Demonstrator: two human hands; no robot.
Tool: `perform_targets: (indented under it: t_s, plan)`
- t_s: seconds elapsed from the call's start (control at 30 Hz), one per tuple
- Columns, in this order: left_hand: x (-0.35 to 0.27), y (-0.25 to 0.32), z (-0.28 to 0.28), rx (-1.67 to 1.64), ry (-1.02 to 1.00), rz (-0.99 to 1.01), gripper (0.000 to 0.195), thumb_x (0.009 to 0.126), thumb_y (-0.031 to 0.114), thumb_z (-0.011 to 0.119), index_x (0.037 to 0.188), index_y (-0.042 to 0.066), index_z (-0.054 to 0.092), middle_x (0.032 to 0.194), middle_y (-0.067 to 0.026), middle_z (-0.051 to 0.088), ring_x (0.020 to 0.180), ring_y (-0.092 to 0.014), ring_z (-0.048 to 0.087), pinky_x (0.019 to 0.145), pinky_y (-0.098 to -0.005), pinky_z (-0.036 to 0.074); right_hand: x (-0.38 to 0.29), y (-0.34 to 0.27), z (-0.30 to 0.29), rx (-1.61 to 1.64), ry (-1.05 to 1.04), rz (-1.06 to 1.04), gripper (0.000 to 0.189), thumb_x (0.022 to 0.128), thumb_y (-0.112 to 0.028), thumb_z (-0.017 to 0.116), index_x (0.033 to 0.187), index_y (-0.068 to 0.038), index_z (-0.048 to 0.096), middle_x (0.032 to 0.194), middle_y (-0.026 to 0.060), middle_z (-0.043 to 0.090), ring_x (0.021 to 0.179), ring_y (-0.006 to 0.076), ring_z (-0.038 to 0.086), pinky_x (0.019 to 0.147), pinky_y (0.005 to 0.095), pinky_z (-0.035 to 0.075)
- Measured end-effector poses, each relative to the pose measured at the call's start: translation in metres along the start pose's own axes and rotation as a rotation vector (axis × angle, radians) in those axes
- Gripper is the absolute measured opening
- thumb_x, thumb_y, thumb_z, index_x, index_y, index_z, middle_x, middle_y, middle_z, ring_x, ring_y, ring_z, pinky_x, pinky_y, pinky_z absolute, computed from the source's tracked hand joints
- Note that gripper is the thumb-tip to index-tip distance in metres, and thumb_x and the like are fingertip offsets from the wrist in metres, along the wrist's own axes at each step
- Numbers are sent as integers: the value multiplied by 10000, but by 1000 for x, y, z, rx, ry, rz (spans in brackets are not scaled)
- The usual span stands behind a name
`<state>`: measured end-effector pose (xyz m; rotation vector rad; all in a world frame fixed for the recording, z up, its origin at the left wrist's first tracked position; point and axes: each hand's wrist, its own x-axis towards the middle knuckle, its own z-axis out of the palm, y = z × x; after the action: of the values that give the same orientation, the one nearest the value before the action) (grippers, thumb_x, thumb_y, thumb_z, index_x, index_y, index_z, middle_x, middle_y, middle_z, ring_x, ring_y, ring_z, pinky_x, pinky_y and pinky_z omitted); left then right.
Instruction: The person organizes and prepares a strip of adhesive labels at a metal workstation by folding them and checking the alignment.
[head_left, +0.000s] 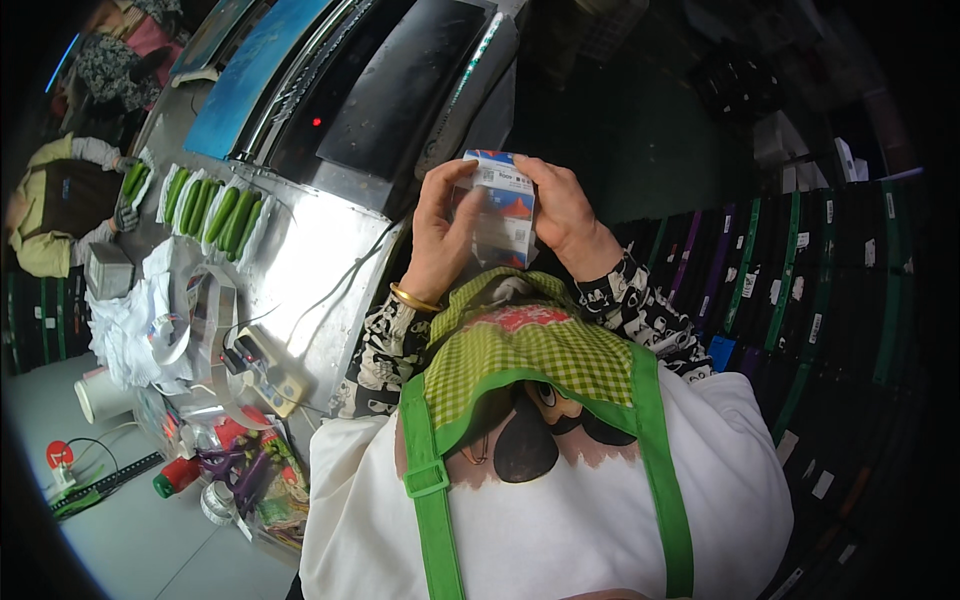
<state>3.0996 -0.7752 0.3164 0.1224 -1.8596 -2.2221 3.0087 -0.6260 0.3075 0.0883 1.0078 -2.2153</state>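
Note:
A strip of printed labels (506, 206), white with blue and orange parts, is held up in front of my green checked apron (525, 337). My left hand (448, 225) grips its left edge, the fingertips at the top corner and the thumb across the front, somewhat blurred. On the other side, my right hand (566, 214) pinches the upper right corner, with its lower fingers curled behind the strip. The lower end of the strip hangs near the apron. Wrapped cucumbers (234, 221) lie in white trays on the metal table, away from both hands.
A black-topped machine (409, 75) stands ahead on the metal table (330, 232). Left are white bags (139, 322), a label ribbon (217, 322), a power strip (277, 382) and purple-handled scissors (244, 469). A gloved co-worker (67, 202) handles cucumbers. Stacked dark crates (772, 277) stand right.

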Motion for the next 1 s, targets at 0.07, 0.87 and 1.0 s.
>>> perform_targets:
  t_s: [0.07, 0.87, 1.0]
  plan:
    - [2, -8, -9, -45, -6, -10, 350, 880, 71, 643, 1212, 24, 543, 1218, -104, 505, 1102, -154, 512, 944, -288, 426, 3, 0, -1, -15, -19, -5, 246, 898, -182, 576, 1059, 3, 598, 1002, 103, 632, 913, 215, 644, 815, 356, 560]
    - [-1, -7, -16, -156, 10, -72, 138, 948, 124, 597, 979, -7, 625, 963, -5, 642, 882, -53, 557, 785, -214, 466, 9, -5, 14, 230, 35, 271, 282, 945, -235, 515, 1041, 11, 613, 1002, 129, 666, 896, 262, 667, 801, 381, 570]
    - [-6, -5, -16, -346, -1, -190, 198, 896, 65, 648, 1073, 6, 580, 1041, -27, 628, 932, -87, 578, 809, -238, 487, 1, -8, 27, 207, -38, 292, 426, 953, -350, 484, 1140, 22, 576, 1075, 153, 652, 930, 283, 664, 811, 400, 569]
